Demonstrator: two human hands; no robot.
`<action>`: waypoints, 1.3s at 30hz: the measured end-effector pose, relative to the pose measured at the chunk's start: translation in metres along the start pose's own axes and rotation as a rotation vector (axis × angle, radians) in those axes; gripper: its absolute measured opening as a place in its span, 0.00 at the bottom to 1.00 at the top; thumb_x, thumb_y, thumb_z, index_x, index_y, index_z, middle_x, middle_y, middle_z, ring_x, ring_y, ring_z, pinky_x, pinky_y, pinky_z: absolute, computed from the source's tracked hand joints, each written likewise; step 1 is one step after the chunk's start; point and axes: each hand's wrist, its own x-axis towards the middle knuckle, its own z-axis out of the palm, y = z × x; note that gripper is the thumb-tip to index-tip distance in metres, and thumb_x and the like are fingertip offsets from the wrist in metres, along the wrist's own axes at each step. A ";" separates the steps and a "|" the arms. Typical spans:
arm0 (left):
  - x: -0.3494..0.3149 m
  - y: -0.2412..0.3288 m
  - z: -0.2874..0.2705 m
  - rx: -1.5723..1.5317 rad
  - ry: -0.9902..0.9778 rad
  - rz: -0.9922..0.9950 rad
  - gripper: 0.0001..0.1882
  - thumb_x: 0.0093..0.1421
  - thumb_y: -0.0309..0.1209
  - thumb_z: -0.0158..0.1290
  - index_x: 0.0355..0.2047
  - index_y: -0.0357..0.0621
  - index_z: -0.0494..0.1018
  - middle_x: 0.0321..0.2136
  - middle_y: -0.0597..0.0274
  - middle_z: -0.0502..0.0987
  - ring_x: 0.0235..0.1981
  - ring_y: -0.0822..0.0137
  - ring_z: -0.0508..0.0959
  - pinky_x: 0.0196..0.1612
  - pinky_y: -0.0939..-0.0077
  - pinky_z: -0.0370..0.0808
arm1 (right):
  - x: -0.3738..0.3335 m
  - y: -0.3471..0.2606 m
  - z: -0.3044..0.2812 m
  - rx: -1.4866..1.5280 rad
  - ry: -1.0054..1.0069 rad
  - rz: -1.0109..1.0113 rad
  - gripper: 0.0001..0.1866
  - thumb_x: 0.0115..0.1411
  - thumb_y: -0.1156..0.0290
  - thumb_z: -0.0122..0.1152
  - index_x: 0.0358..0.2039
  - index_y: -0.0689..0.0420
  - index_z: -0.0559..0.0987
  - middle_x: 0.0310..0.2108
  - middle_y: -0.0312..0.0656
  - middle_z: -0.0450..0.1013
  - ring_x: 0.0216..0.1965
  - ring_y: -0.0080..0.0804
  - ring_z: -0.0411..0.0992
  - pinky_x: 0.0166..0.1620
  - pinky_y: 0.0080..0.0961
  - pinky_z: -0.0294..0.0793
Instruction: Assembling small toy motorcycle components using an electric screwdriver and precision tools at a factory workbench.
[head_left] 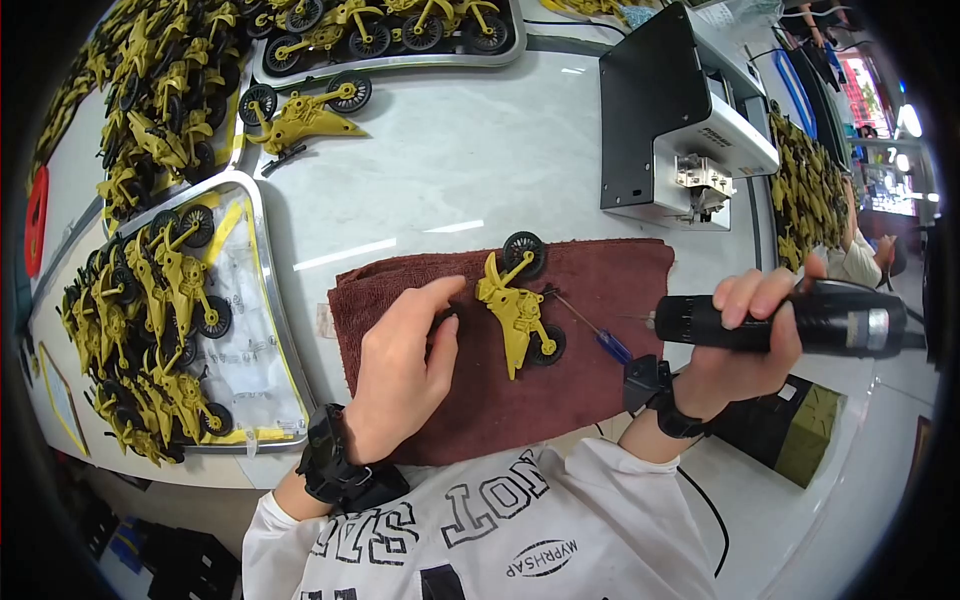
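Observation:
A yellow toy motorcycle point(516, 312) with black wheels lies on its side on a folded brown cloth point(590, 395). Just left of it hovers my left hand point(405, 345), fingers curled inward; a small dark shape shows between thumb and forefinger, too hidden to name. My right hand point(752, 325) is wrapped round a black electric screwdriver point(800, 322), its bit pointing left toward the motorcycle but apart from it. On the cloth between them rests a hand screwdriver point(612, 346) with a blue handle, its thin shaft reaching toward the motorcycle's side.
Trays of yellow motorcycles stand at the left point(165, 330) and at the back point(400, 30). One more motorcycle point(305, 118) lies alone on the white table point(450, 150). A black and white machine point(690, 130) stands back right. Another person's arm point(855, 235) shows far right.

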 end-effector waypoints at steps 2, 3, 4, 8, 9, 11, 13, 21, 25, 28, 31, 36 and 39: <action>0.000 0.002 0.002 -0.073 -0.038 -0.029 0.20 0.55 0.15 0.53 0.49 0.38 0.71 0.31 0.57 0.76 0.29 0.67 0.77 0.31 0.77 0.73 | -0.002 0.004 -0.001 -0.009 0.037 0.115 0.32 0.57 0.72 0.51 0.61 0.63 0.56 0.25 0.40 0.66 0.20 0.29 0.66 0.29 0.30 0.69; 0.000 0.002 0.002 -0.072 -0.037 -0.031 0.20 0.55 0.15 0.53 0.49 0.38 0.71 0.31 0.57 0.76 0.29 0.67 0.77 0.31 0.77 0.73 | -0.003 0.006 -0.002 -0.008 0.037 0.117 0.32 0.57 0.72 0.51 0.61 0.63 0.56 0.25 0.40 0.66 0.20 0.29 0.66 0.29 0.30 0.69; 0.000 0.003 0.002 -0.063 -0.040 -0.035 0.20 0.54 0.15 0.53 0.49 0.39 0.71 0.31 0.57 0.76 0.30 0.67 0.77 0.31 0.77 0.73 | -0.004 0.009 -0.003 -0.029 0.053 0.179 0.32 0.57 0.73 0.51 0.62 0.64 0.56 0.26 0.41 0.66 0.20 0.29 0.67 0.29 0.30 0.70; 0.001 0.000 -0.003 -0.004 -0.068 0.002 0.19 0.53 0.14 0.52 0.46 0.39 0.73 0.31 0.57 0.77 0.31 0.63 0.78 0.30 0.75 0.73 | -0.012 0.019 -0.013 -0.100 0.078 0.349 0.31 0.58 0.74 0.51 0.62 0.65 0.55 0.28 0.44 0.69 0.22 0.31 0.70 0.29 0.29 0.74; 0.001 -0.002 -0.004 0.000 -0.068 0.003 0.19 0.53 0.14 0.52 0.46 0.39 0.73 0.31 0.57 0.77 0.31 0.63 0.78 0.30 0.75 0.73 | -0.015 0.020 -0.014 -0.171 0.079 0.420 0.31 0.59 0.74 0.51 0.61 0.65 0.55 0.28 0.45 0.69 0.22 0.31 0.71 0.29 0.27 0.74; 0.004 -0.006 -0.005 0.005 -0.057 0.095 0.18 0.51 0.12 0.51 0.43 0.39 0.74 0.30 0.55 0.76 0.32 0.59 0.78 0.31 0.73 0.73 | -0.022 0.020 -0.015 -0.220 -0.007 0.504 0.29 0.59 0.76 0.53 0.59 0.65 0.57 0.32 0.46 0.71 0.25 0.31 0.73 0.29 0.24 0.75; 0.003 -0.005 -0.005 0.003 -0.042 0.111 0.16 0.51 0.12 0.50 0.40 0.38 0.74 0.28 0.54 0.76 0.31 0.57 0.77 0.33 0.71 0.73 | -0.028 0.021 -0.013 -0.482 -0.053 0.612 0.27 0.58 0.77 0.57 0.57 0.65 0.60 0.33 0.45 0.71 0.27 0.31 0.75 0.29 0.24 0.75; 0.003 0.004 -0.008 -0.074 0.045 0.056 0.11 0.53 0.14 0.54 0.37 0.38 0.73 0.33 0.55 0.72 0.26 0.60 0.76 0.25 0.71 0.73 | -0.035 0.010 0.015 -1.293 -0.134 -0.045 0.33 0.52 0.76 0.64 0.59 0.62 0.65 0.49 0.47 0.69 0.52 0.41 0.67 0.52 0.39 0.68; -0.002 0.001 -0.012 -0.086 -0.040 0.025 0.12 0.52 0.15 0.55 0.38 0.39 0.73 0.30 0.55 0.72 0.26 0.59 0.76 0.27 0.69 0.74 | -0.041 0.003 0.062 -1.215 -0.741 -0.200 0.28 0.46 0.71 0.68 0.51 0.59 0.74 0.49 0.45 0.69 0.52 0.45 0.67 0.53 0.39 0.65; -0.002 0.001 -0.011 -0.035 -0.055 0.088 0.12 0.52 0.16 0.55 0.37 0.38 0.72 0.28 0.54 0.73 0.26 0.57 0.76 0.29 0.68 0.74 | -0.048 0.024 0.076 -1.203 -0.864 -0.039 0.30 0.44 0.67 0.70 0.50 0.59 0.74 0.48 0.45 0.68 0.50 0.44 0.66 0.50 0.37 0.67; -0.003 -0.001 -0.009 -0.014 -0.041 0.088 0.12 0.52 0.16 0.55 0.37 0.38 0.72 0.28 0.53 0.73 0.27 0.55 0.76 0.30 0.67 0.74 | -0.051 0.048 0.075 -1.302 -0.892 0.002 0.29 0.43 0.69 0.70 0.48 0.59 0.73 0.48 0.44 0.66 0.49 0.43 0.66 0.45 0.35 0.70; -0.012 -0.008 -0.005 -0.226 0.029 -0.030 0.15 0.58 0.15 0.47 0.46 0.37 0.67 0.26 0.58 0.71 0.24 0.67 0.72 0.29 0.75 0.69 | -0.047 0.050 0.074 -1.147 -0.880 0.037 0.26 0.40 0.74 0.70 0.43 0.59 0.74 0.44 0.43 0.66 0.45 0.43 0.66 0.43 0.33 0.73; -0.015 0.003 -0.005 -0.394 0.067 -0.098 0.20 0.57 0.17 0.49 0.51 0.36 0.63 0.25 0.58 0.69 0.23 0.67 0.72 0.29 0.75 0.69 | -0.042 0.043 0.071 -0.958 -0.830 0.128 0.28 0.38 0.76 0.72 0.43 0.59 0.75 0.44 0.43 0.66 0.43 0.40 0.69 0.39 0.29 0.75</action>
